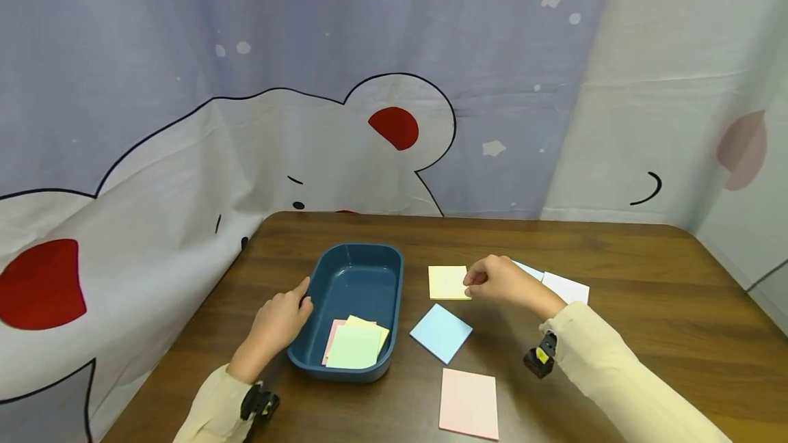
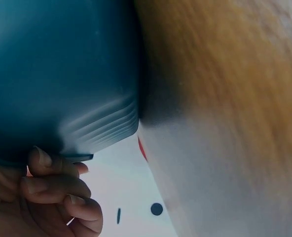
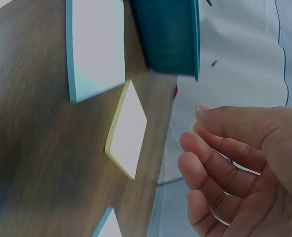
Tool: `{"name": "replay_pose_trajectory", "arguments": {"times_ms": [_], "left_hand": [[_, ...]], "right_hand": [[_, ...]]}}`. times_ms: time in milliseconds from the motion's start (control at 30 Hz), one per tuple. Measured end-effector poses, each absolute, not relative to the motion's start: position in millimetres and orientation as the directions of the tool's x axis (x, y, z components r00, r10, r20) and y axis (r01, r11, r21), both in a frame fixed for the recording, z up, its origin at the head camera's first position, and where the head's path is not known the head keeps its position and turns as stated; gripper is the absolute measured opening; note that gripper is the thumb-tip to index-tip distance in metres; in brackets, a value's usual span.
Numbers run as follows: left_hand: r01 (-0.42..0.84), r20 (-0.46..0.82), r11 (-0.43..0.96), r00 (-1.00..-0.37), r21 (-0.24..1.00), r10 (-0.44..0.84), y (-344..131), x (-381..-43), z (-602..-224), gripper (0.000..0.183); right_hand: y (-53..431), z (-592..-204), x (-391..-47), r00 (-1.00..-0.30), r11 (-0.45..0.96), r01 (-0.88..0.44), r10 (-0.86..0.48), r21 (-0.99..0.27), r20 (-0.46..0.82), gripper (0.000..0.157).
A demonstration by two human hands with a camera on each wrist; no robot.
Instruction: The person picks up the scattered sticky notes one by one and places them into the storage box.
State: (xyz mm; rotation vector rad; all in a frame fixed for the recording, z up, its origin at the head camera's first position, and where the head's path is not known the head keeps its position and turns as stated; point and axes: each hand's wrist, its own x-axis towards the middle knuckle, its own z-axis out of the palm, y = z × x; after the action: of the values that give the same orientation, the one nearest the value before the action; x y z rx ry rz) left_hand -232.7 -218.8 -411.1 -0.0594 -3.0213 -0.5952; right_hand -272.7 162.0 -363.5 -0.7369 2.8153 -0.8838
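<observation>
My left hand (image 1: 276,320) grips the left rim of a dark blue plastic bin (image 1: 399,292), its curled fingers (image 2: 54,190) showing under the rim in the left wrist view. Inside the bin's near end lie a green sticky note pad (image 1: 353,347), a yellow one (image 1: 383,338) and a pink one (image 1: 332,339), overlapping. Over the table, my right hand (image 1: 501,282) hovers at the right edge of a yellow sticky note pad (image 1: 447,283). In the right wrist view its fingers (image 3: 210,153) are loosely bent, apart from that pad, with nothing between them.
Right of the bin, a blue pad (image 1: 441,333) lies turned like a diamond on the wooden table (image 1: 665,292). Nearer is a pink pad (image 1: 469,403). Behind the right forearm are a white pad (image 1: 568,287) and a partly hidden pale blue pad (image 1: 527,269). A printed curtain (image 1: 511,87) hangs behind.
</observation>
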Motion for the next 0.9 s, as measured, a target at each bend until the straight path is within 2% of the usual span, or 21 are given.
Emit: {"name": "replay_pose_trajectory", "arguments": {"times_ms": [333,900], "left_hand": [[0.091,0.107,0.926,-0.993,0.367,0.055,-220,-233,-411,0.051],[0.063,0.082,0.927,-0.996,0.37,0.035,-220,-233,-413,0.052]], "right_hand": [[211,-362,-278,-0.916,0.778,-0.34,-0.4,-0.528,0.0,0.013],[280,-382,-281,-0.947,0.832,-0.277,-0.322,-0.48,-0.012,0.02]]}}
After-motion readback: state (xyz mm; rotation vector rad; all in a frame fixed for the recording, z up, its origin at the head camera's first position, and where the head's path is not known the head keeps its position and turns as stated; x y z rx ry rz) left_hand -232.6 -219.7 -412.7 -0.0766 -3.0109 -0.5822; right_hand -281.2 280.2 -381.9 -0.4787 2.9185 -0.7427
